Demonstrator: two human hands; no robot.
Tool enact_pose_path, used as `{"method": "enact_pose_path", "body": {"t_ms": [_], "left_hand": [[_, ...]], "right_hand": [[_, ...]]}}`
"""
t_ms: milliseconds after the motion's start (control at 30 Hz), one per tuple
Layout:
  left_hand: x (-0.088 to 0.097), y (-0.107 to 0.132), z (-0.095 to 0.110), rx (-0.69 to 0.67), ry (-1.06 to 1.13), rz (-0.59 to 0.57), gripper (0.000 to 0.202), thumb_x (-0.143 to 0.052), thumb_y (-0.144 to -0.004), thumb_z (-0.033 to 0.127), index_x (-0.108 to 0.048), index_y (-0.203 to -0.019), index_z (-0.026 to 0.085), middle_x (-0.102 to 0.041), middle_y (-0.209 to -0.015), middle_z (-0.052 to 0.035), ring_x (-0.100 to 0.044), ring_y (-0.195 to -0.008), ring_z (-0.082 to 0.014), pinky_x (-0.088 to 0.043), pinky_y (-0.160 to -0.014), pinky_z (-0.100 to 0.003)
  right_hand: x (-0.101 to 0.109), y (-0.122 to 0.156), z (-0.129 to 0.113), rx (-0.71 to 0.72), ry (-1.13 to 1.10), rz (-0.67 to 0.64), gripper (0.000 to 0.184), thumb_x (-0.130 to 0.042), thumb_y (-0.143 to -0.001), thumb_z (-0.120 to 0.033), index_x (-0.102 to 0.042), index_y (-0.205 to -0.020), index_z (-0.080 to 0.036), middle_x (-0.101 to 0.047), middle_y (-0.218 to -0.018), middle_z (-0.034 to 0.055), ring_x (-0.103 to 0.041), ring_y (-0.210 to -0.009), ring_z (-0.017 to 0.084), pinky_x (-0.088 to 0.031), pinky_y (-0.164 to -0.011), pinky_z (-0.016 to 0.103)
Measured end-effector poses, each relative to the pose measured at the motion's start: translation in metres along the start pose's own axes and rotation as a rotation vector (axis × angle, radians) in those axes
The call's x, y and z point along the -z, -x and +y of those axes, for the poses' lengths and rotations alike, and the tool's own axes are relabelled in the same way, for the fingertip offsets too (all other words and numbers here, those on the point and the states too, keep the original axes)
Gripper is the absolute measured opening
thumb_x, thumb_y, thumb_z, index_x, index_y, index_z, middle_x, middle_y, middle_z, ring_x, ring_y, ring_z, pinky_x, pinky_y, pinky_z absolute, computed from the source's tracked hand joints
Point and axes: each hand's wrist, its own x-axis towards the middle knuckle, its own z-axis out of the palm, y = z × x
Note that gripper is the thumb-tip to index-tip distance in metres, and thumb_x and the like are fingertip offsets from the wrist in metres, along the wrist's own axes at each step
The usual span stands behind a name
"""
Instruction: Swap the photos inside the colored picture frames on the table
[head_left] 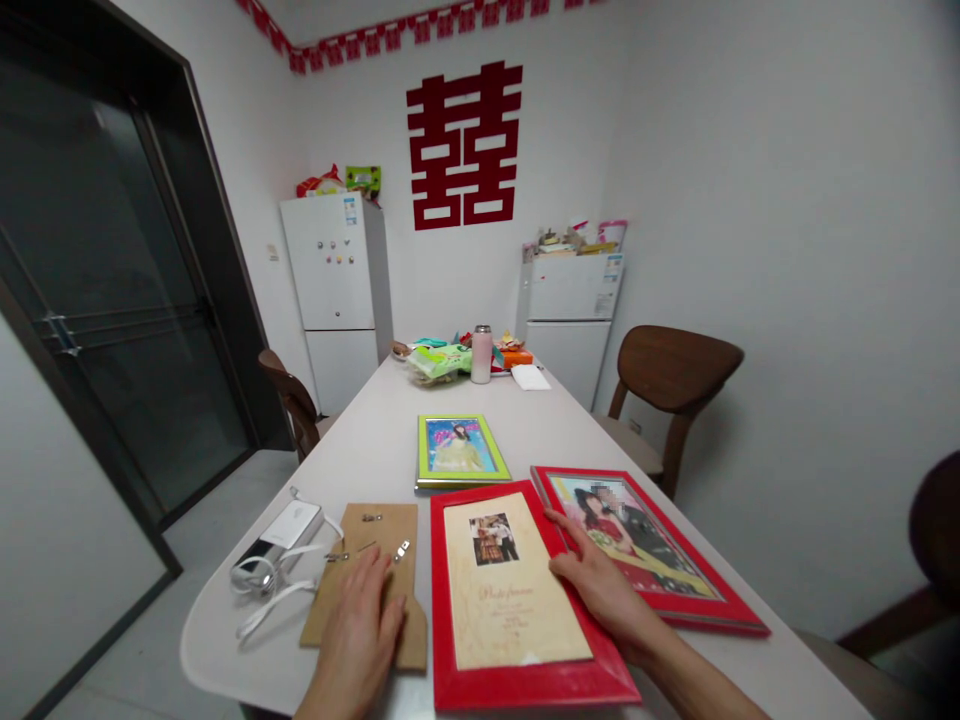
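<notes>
- The white bench carries everything, and the things in hand lie at its near end
- The near red frame lies flat with a cream printed sheet showing in its opening; the photo frame, also red, lies just to its right, their edges touching or nearly so
- The brown backing board lies flat just left of the near red frame, its metal clips facing up
- A green frame sits farther off, and a white power bank with its cable lies left of the board
- The left hand rests palm down on the board, grip spread flat and pinching nothing
- The right hand lies over the near red frame's right edge, fingers stretched out toward the photo frame; whether any fingertip hooks under an edge cannot be told
- Judged from this, the work goes best with the board pressed flat so it cannot slide, the frame steadied by its border and not its sheet, and fingers kept off the glazing and the sharp clips
</notes>
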Motion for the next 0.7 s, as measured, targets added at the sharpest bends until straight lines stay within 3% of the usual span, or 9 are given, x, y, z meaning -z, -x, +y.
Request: {"method": "enact_pose_path", "body": {"t_ms": [67,167,267,333,433,533,600,700], "left_hand": [[-0.005,0.004,0.027,-0.049,0.222,-0.034,0.043,-0.041,-0.075,0.029,-0.044,-0.116,0.014,-0.044,-0.124,-0.0111,-0.038,-0.116,-0.0230,-0.031,-0.096,-0.041],[-0.014,0.008,0.076,-0.166,0.435,-0.143,0.059,-0.049,-0.071,0.032,-0.033,-0.124,0.013,-0.033,-0.132,-0.0119,-0.028,-0.121,-0.0238,-0.025,-0.100,-0.042],[-0.024,0.007,0.113,-0.245,0.493,-0.197,0.077,-0.060,-0.061,0.030,-0.026,-0.127,0.010,-0.021,-0.137,-0.0130,-0.020,-0.124,-0.0262,-0.022,-0.101,-0.042],[-0.027,0.005,0.125,-0.285,0.476,-0.171,0.077,-0.060,-0.059,0.024,-0.026,-0.127,0.010,-0.022,-0.137,-0.0126,-0.019,-0.125,-0.0260,-0.022,-0.102,-0.042],[-0.018,0.001,0.125,-0.332,0.449,-0.045,0.064,-0.050,-0.062,0.014,-0.032,-0.123,0.011,-0.037,-0.129,-0.0122,-0.030,-0.119,-0.0241,-0.027,-0.099,-0.040],[0.005,-0.005,0.107,-0.252,0.443,0.125,0.053,-0.044,-0.065,0.013,-0.038,-0.118,0.014,-0.051,-0.111,-0.0118,-0.048,-0.101,-0.0225,-0.040,-0.087,-0.038],[0.020,-0.008,0.088,-0.118,0.453,0.203,0.046,-0.042,-0.068,0.016,-0.040,-0.114,0.014,-0.056,-0.094,-0.0088,-0.055,-0.082,-0.0194,-0.045,-0.074,-0.034],[0.030,-0.011,0.053,0.087,0.522,0.231,0.044,-0.044,-0.067,0.020,-0.041,-0.111,0.015,-0.054,-0.077,-0.0011,-0.054,-0.065,-0.0150,-0.046,-0.063,-0.029]], "right_hand": [[-0.001,0.006,-0.006,-0.038,-0.208,-0.015,0.069,-0.033,-0.070,-0.019,0.000,-0.131,-0.015,-0.064,-0.087,0.0080,-0.062,-0.063,0.017,-0.047,-0.057,0.028],[-0.003,0.012,-0.014,-0.016,-0.392,-0.012,0.075,-0.042,-0.069,-0.021,0.000,-0.131,-0.017,-0.065,-0.079,0.0053,-0.062,-0.062,0.018,-0.047,-0.058,0.030],[-0.005,0.015,-0.019,0.038,-0.435,-0.040,0.079,-0.049,-0.067,-0.024,-0.003,-0.131,-0.020,-0.063,-0.073,0.0023,-0.061,-0.058,0.017,-0.048,-0.056,0.030],[-0.006,0.015,-0.021,0.067,-0.388,-0.034,0.080,-0.052,-0.066,-0.027,-0.006,-0.131,-0.020,-0.061,-0.066,-0.0006,-0.059,-0.054,0.015,-0.047,-0.053,0.028],[-0.003,0.008,-0.019,0.095,-0.217,0.002,0.077,-0.052,-0.067,-0.030,-0.010,-0.131,-0.019,-0.056,-0.058,-0.0040,-0.056,-0.050,0.013,-0.044,-0.048,0.024],[0.006,-0.003,-0.012,0.133,0.183,0.097,0.069,-0.049,-0.067,-0.027,-0.022,-0.129,-0.012,-0.057,-0.059,-0.0015,-0.056,-0.052,0.015,-0.043,-0.049,0.025],[0.011,-0.009,-0.006,0.187,0.502,0.170,0.062,-0.047,-0.066,-0.023,-0.034,-0.124,-0.007,-0.063,-0.076,0.0066,-0.058,-0.065,0.018,-0.044,-0.061,0.028],[0.015,-0.016,0.004,0.246,0.802,0.190,0.052,-0.044,-0.066,-0.019,-0.045,-0.116,-0.005,-0.058,-0.103,0.0151,-0.056,-0.089,0.022,-0.039,-0.078,0.030]]}}
